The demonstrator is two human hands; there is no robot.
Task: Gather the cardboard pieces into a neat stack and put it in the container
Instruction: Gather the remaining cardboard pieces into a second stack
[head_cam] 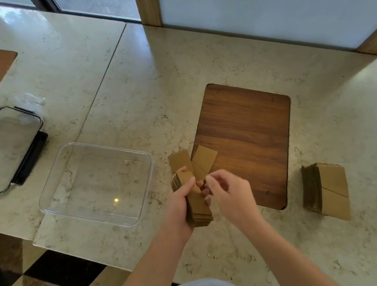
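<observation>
**Cardboard Stack Half-Gathered, Container Waiting Unfilled**

While the gathering is under way, the left hand (179,199) is curling round a thick stack of cardboard pieces (197,207), thumb lying across the top face and fingers wrapping the far side. The right hand (229,190) is hovering just beside it, at 3 o'clock from the stack, fingers bent loosely toward the top card; whether it is pinching a piece cannot be told.

Progress, as a judgement: roughly midway.
- Done: one stack in hand, fairly squared.
- Left: loose pieces (196,161) fanning at 12 o'clock from the hands, half on the desk (220,54) and half on the wooden board (247,137); about three are showing, though overlap is hiding the exact count.
- Left: a second pile (328,190) sitting well apart at 3 o'clock, its top pieces lying slightly askew.
- Left: all placing, since the clear container (50,203) at 9 o'clock is holding nothing.

Count:
- Container: one, lidless.
- Lid (6,146): one, black-clipped, lying at 10 o'clock beyond the container.
- Wooden board: one whole, plus part of another at the far left edge.
- Cardboard groups: three.
- Hands: two.
</observation>
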